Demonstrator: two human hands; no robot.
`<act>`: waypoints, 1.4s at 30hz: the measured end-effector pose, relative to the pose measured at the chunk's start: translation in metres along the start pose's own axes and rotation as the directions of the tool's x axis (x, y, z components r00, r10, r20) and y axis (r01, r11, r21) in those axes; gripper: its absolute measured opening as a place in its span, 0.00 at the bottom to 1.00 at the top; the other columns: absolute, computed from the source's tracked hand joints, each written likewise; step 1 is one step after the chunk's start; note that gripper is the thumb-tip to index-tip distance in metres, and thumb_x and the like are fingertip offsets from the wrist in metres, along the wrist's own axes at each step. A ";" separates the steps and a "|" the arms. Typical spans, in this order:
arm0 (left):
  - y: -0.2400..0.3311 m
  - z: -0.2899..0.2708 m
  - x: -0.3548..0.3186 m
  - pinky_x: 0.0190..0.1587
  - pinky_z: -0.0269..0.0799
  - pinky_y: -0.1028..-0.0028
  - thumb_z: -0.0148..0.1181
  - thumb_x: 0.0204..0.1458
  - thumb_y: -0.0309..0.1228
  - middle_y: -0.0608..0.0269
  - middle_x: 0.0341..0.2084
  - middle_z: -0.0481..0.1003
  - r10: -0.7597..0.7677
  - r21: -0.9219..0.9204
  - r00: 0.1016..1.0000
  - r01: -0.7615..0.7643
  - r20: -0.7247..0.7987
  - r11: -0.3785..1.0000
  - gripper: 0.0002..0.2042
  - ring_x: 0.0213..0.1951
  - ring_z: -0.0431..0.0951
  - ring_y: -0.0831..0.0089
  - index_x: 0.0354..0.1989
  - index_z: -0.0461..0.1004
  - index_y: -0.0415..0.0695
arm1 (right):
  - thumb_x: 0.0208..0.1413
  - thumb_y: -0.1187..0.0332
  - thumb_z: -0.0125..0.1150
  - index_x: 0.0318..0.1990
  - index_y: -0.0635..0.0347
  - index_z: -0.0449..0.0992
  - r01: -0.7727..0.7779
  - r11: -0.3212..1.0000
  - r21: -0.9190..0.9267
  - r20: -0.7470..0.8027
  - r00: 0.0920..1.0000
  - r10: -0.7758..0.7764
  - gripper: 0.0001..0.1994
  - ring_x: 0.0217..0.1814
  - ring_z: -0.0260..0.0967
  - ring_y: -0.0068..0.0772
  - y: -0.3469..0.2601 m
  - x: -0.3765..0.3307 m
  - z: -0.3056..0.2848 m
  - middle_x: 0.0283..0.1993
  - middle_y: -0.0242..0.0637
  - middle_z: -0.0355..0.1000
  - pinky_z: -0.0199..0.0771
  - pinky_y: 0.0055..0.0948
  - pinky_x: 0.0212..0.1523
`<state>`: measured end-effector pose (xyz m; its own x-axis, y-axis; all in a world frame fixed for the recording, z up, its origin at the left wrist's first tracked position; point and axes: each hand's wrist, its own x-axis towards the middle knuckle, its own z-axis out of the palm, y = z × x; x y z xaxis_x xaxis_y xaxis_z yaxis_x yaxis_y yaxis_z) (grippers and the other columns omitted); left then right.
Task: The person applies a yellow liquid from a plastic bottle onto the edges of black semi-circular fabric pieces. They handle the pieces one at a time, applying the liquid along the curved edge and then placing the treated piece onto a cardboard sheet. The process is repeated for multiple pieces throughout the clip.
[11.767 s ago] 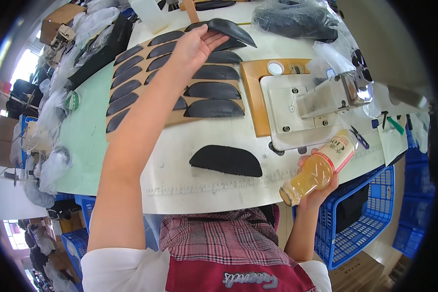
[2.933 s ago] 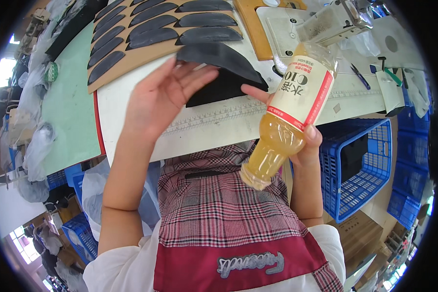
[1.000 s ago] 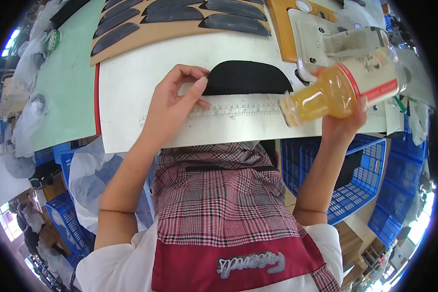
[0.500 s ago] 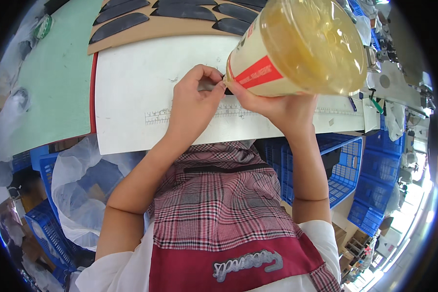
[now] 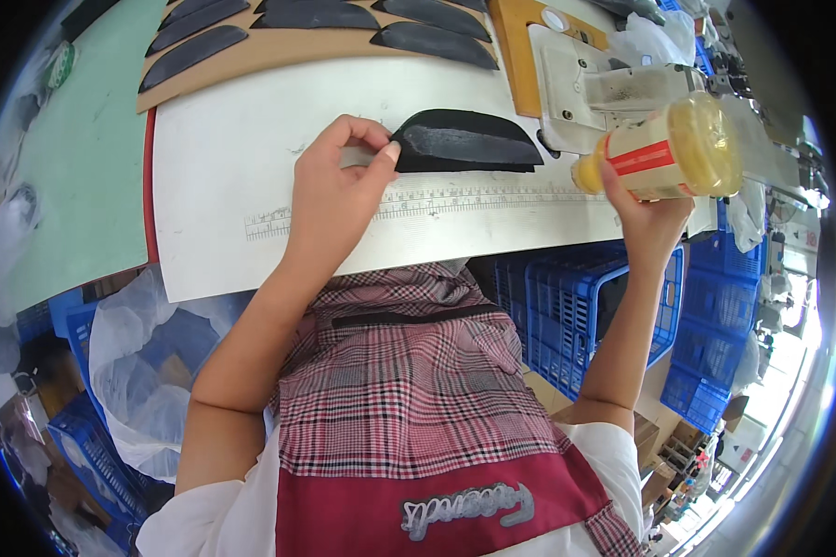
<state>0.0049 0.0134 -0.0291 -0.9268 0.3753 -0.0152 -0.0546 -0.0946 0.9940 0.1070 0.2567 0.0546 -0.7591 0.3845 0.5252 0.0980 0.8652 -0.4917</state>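
Observation:
My left hand (image 5: 336, 190) pinches the left tip of a black half-moon piece (image 5: 469, 141) between thumb and fingers. The piece lies over the white table, and its middle has a dull greyish sheen. Off to the right of the piece, my right hand (image 5: 643, 209) is wrapped around a bottle of yellowish liquid (image 5: 655, 153) with a cream and red label. The bottle lies tilted on its side in the air, narrow yellow end toward the left and broad base toward the right. Its narrow end is apart from the black piece.
Several similar black pieces (image 5: 314, 14) lie on a brown board (image 5: 279, 46) at the back. A sewing machine (image 5: 576, 102) stands at the back right. Ruler markings (image 5: 418, 206) run along the white table (image 5: 223, 167). Blue crates (image 5: 567, 306) sit below its front edge.
My right hand has carried the bottle away to the right and farther from the camera, uncovering the black piece. My left hand keeps its pinch and shifts slightly left.

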 end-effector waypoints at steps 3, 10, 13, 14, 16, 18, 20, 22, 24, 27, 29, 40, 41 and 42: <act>-0.001 0.000 0.000 0.33 0.73 0.79 0.52 0.46 0.21 0.62 0.28 0.68 0.022 -0.004 1.000 -0.022 -0.014 1.000 0.04 0.28 0.70 0.79 0.29 0.65 0.33 | 0.36 0.66 0.69 0.32 0.69 0.73 -0.085 0.983 0.162 -0.119 0.987 0.105 0.18 0.30 0.71 0.24 0.005 0.006 -0.004 0.30 0.37 0.73 0.70 0.21 0.31; -0.002 0.002 0.000 0.30 0.70 0.81 0.52 0.46 0.21 0.62 0.29 0.68 0.037 0.024 0.999 -0.036 -0.008 0.999 0.04 0.28 0.70 0.79 0.29 0.65 0.33 | 0.30 0.60 0.72 0.32 0.66 0.71 0.065 0.859 0.507 0.065 0.992 -0.113 0.23 0.28 0.71 0.21 -0.075 0.018 0.068 0.27 0.34 0.73 0.72 0.21 0.28; 0.000 0.004 -0.001 0.29 0.68 0.82 0.52 0.46 0.20 0.62 0.29 0.68 0.011 -0.021 1.000 -0.011 0.009 1.000 0.04 0.27 0.70 0.79 0.29 0.65 0.34 | 0.27 0.58 0.72 0.39 0.64 0.66 0.182 0.901 0.394 0.071 0.971 -0.227 0.31 0.26 0.73 0.31 -0.090 0.017 0.086 0.26 0.39 0.72 0.72 0.25 0.28; -0.001 0.004 -0.001 0.29 0.68 0.82 0.52 0.46 0.20 0.63 0.29 0.68 0.018 -0.017 1.000 -0.017 0.014 1.000 0.04 0.27 0.70 0.79 0.29 0.65 0.34 | 0.27 0.58 0.72 0.39 0.64 0.66 0.225 0.913 0.340 0.070 0.962 -0.263 0.31 0.26 0.73 0.33 -0.092 0.015 0.086 0.26 0.40 0.73 0.72 0.25 0.28; -0.002 0.005 -0.001 0.29 0.68 0.82 0.52 0.46 0.20 0.63 0.28 0.68 0.029 -0.008 0.999 -0.028 0.030 1.000 0.04 0.27 0.70 0.80 0.29 0.65 0.34 | 0.27 0.58 0.72 0.38 0.65 0.67 0.186 0.927 0.326 0.067 0.973 -0.219 0.29 0.26 0.73 0.31 -0.083 0.016 0.076 0.27 0.39 0.73 0.72 0.25 0.28; -0.001 0.005 -0.002 0.29 0.68 0.82 0.52 0.46 0.20 0.64 0.28 0.68 0.023 0.022 1.000 -0.023 0.000 1.000 0.04 0.27 0.70 0.80 0.29 0.65 0.34 | 0.28 0.60 0.72 0.37 0.65 0.70 0.142 0.945 0.296 0.082 0.982 -0.173 0.27 0.27 0.73 0.29 -0.067 0.016 0.064 0.28 0.39 0.73 0.71 0.24 0.28; 0.001 0.005 -0.002 0.32 0.70 0.80 0.51 0.47 0.20 0.63 0.30 0.68 0.010 0.047 1.000 -0.010 0.002 0.999 0.03 0.30 0.70 0.79 0.30 0.65 0.35 | 0.30 0.61 0.71 0.35 0.65 0.72 0.087 0.970 0.227 0.106 0.988 -0.114 0.24 0.27 0.73 0.26 -0.044 0.016 0.047 0.29 0.37 0.74 0.71 0.23 0.28; 0.002 0.004 -0.002 0.37 0.73 0.77 0.49 0.49 0.20 0.61 0.34 0.67 -0.011 0.068 0.999 0.008 0.040 0.998 0.02 0.36 0.69 0.78 0.31 0.65 0.36 | 0.33 0.66 0.70 0.35 0.68 0.72 0.008 0.991 0.136 0.078 0.997 -0.018 0.20 0.30 0.71 0.24 -0.031 0.012 0.025 0.32 0.38 0.73 0.71 0.23 0.32; 0.004 0.004 -0.002 0.37 0.73 0.77 0.49 0.49 0.20 0.60 0.36 0.67 -0.018 0.045 0.999 0.017 0.036 0.999 0.02 0.38 0.68 0.77 0.31 0.65 0.36 | 0.36 0.67 0.68 0.35 0.68 0.72 -0.062 0.990 0.124 0.005 0.998 0.062 0.18 0.31 0.71 0.25 -0.014 0.008 0.011 0.33 0.39 0.73 0.70 0.23 0.32; 0.006 0.001 -0.003 0.38 0.72 0.76 0.48 0.50 0.21 0.59 0.38 0.67 -0.031 0.001 0.998 0.031 0.055 1.000 0.03 0.41 0.67 0.76 0.33 0.66 0.36 | 0.42 0.61 0.63 0.37 0.64 0.72 -0.204 0.910 0.361 -0.095 0.963 0.253 0.17 0.29 0.71 0.28 0.029 -0.008 0.002 0.32 0.39 0.73 0.70 0.21 0.28; 0.009 -0.001 -0.005 0.40 0.71 0.76 0.47 0.51 0.22 0.58 0.39 0.67 -0.041 -0.007 0.997 0.041 0.063 0.999 0.06 0.42 0.67 0.75 0.36 0.67 0.36 | 0.48 0.56 0.56 0.41 0.64 0.69 -0.331 0.646 0.688 -0.007 0.887 0.462 0.20 0.32 0.71 0.30 0.049 -0.018 0.003 0.33 0.41 0.72 0.68 0.20 0.28; 0.015 0.014 -0.037 0.39 0.65 0.70 0.51 0.49 0.26 0.49 0.38 0.66 0.369 0.719 0.929 -0.274 0.025 0.639 0.17 0.38 0.68 0.60 0.48 0.65 0.35 | 0.52 0.47 0.43 0.49 0.64 0.62 -0.261 -0.002 0.965 0.221 0.810 0.543 0.28 0.47 0.64 0.43 0.053 -0.041 0.050 0.43 0.47 0.66 0.68 0.37 0.45; 0.016 0.015 -0.039 0.39 0.65 0.70 0.51 0.49 0.26 0.49 0.38 0.66 0.375 0.743 0.926 -0.273 0.031 0.611 0.17 0.38 0.68 0.60 0.48 0.65 0.35 | 0.51 0.47 0.45 0.49 0.65 0.61 -0.280 0.022 0.960 0.230 0.829 0.510 0.29 0.47 0.64 0.44 0.057 -0.043 0.048 0.43 0.47 0.66 0.68 0.37 0.45; 0.016 0.016 -0.040 0.39 0.64 0.69 0.51 0.49 0.26 0.48 0.38 0.66 0.381 0.766 0.924 -0.273 0.040 0.582 0.17 0.38 0.68 0.60 0.48 0.64 0.35 | 0.51 0.47 0.45 0.49 0.65 0.61 -0.276 0.019 0.961 0.228 0.831 0.508 0.29 0.47 0.64 0.44 0.057 -0.044 0.048 0.43 0.47 0.66 0.68 0.37 0.45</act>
<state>0.0471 0.0115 -0.0107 -0.8622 0.3473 0.3687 0.5057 0.5492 0.6653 0.1146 0.2734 -0.0299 -0.7277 0.6854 0.0281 -0.4072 -0.3987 -0.8217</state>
